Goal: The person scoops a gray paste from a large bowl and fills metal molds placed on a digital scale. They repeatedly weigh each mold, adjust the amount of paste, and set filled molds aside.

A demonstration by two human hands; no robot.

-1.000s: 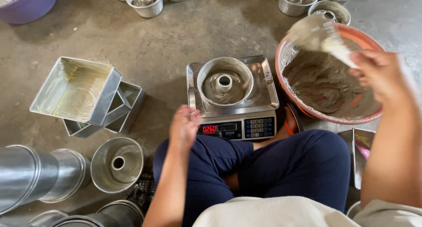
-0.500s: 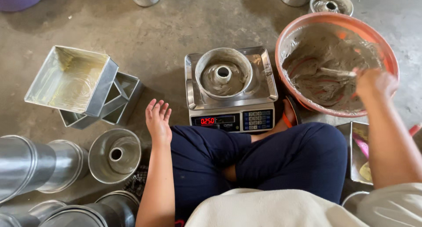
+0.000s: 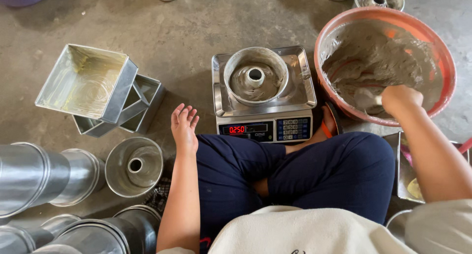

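1. Your right hand point(image 3: 400, 99) is down inside the large orange-rimmed round bowl of grey-brown batter point(image 3: 445, 62), which sits on the concrete floor point(image 3: 196, 28) at the right edge of the grey digital weighing scale point(image 3: 263, 94). That grip is closed around the handle of a pale scoop point(image 3: 366, 98) whose head is sunk in the batter.
2. Your left hand point(image 3: 183, 126) rests near your knee, just left of the scale, its grip spread and holding nothing.
3. The small round metal tube pan point(image 3: 255, 77) sits centred on the scale's steel platform, a shallow layer of batter ringing its central tube; the red display is lit below it.
4. To load the scoop well, I'd judge a modest amount is best, drawn up against the bowl's near wall so drips fall back inside.
5. When you carry it, cross the short gap over the scale's right edge low and level, so nothing lands on the platform outside the pan.
6. Drop batter around the ring, not onto the tube's open top.
7. Keep your left hand off the scale; any touch would likely upset the reading.
8. The empty round metal tube pan point(image 3: 133, 166) and the stacked square metal tins point(image 3: 98, 89) lie on the floor to your left, near that free hand.
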